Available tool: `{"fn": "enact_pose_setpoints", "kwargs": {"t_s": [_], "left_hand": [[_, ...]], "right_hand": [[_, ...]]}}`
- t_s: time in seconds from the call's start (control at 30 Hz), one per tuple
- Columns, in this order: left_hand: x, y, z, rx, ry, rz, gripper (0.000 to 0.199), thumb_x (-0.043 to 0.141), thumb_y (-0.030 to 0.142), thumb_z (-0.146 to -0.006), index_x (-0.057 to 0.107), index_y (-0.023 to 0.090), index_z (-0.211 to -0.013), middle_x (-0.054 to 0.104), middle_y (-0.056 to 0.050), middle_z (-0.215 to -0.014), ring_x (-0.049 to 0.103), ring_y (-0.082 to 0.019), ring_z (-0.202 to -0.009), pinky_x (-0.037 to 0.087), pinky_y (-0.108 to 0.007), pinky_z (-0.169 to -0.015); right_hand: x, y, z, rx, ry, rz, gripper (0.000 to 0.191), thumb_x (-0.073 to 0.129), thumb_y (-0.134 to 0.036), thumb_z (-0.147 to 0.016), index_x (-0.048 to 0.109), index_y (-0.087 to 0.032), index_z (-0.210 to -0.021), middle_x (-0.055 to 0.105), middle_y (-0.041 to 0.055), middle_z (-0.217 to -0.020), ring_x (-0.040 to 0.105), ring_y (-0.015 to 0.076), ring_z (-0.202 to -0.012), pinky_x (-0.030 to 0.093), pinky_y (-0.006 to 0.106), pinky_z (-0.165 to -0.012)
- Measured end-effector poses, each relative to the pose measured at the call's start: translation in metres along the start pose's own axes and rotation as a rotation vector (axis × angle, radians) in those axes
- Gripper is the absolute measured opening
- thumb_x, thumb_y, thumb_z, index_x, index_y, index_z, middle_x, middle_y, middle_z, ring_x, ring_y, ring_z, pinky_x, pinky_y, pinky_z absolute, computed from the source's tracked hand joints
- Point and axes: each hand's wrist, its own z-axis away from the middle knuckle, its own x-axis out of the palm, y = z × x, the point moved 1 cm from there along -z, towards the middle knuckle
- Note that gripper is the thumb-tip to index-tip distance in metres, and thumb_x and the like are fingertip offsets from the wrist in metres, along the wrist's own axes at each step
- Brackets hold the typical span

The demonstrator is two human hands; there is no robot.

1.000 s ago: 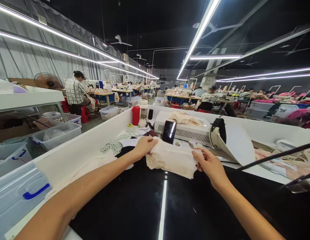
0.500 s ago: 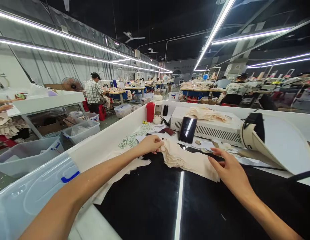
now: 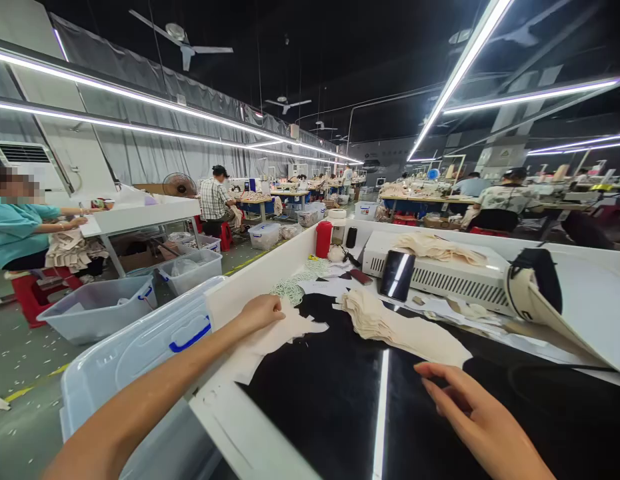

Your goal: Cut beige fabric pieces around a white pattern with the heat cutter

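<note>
Cream fabric pieces [image 3: 403, 330] lie in a fanned stack on the black tabletop [image 3: 330, 400]. My left hand [image 3: 263, 312] is over a second cream fabric pile [image 3: 275, 340] at the table's left side, its fingers pressed together; whether a piece is between the fingertips is too small to tell. Below the right end of the fanned stack, my right hand [image 3: 463, 400] hovers apart from the fabric, its thumb and fingers spread and holding nothing.
Behind the stack stand a dark phone [image 3: 396, 276], a white vented box [image 3: 440, 267] and a red container [image 3: 323, 240]. A cream curved shade [image 3: 527, 293] is at right. Plastic bins [image 3: 100, 300] and a seated person [image 3: 20, 223] are at left.
My left hand has moved left from the fanned stack to the left pile. My right hand has drawn back toward me from the stack's right end. The view has turned left.
</note>
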Motion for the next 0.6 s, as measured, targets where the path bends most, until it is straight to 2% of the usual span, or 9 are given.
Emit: {"fn": "enact_pose_setpoints", "kwargs": {"t_s": [0.13,0.27,0.5,0.6], "left_hand": [[0.011,-0.002,0.002,0.024,0.068,0.030,0.039,0.078,0.043,-0.114,0.073,0.018,-0.143,0.074,-0.012,-0.143,0.077,-0.029,-0.123,0.068,-0.051,-0.106],[0.014,-0.005,0.005,0.054,0.138,0.068,0.037,0.078,0.043,-0.114,0.073,0.018,-0.142,0.074,-0.012,-0.142,0.076,-0.029,-0.124,0.068,-0.052,-0.106],[0.013,-0.017,0.003,0.075,0.182,0.139,0.036,0.078,0.042,-0.114,0.074,0.017,-0.139,0.076,-0.011,-0.139,0.077,-0.028,-0.120,0.069,-0.050,-0.104],[0.013,-0.020,0.002,0.077,0.185,0.157,0.036,0.078,0.042,-0.114,0.074,0.017,-0.139,0.076,-0.011,-0.138,0.078,-0.028,-0.119,0.069,-0.050,-0.104]], "right_hand": [[0.001,0.010,0.013,-0.056,-0.133,0.006,0.043,0.066,-0.066,-0.103,0.086,-0.032,-0.121,0.088,0.0068,-0.109,0.082,0.0255,-0.078,0.068,0.033,-0.068],[0.007,0.004,0.023,-0.148,-0.195,0.025,0.036,0.062,-0.059,-0.109,0.086,-0.032,-0.117,0.087,0.0073,-0.117,0.082,0.0240,-0.083,0.069,0.031,-0.072],[0.024,-0.031,0.035,-0.287,-0.133,-0.020,0.029,0.060,-0.047,-0.109,0.083,-0.032,-0.100,0.085,0.0043,-0.103,0.084,0.0217,-0.085,0.068,0.026,-0.075],[0.026,-0.037,0.037,-0.316,-0.145,-0.020,0.027,0.061,-0.046,-0.109,0.083,-0.034,-0.098,0.085,0.0023,-0.101,0.085,0.0202,-0.086,0.068,0.023,-0.079]]}}
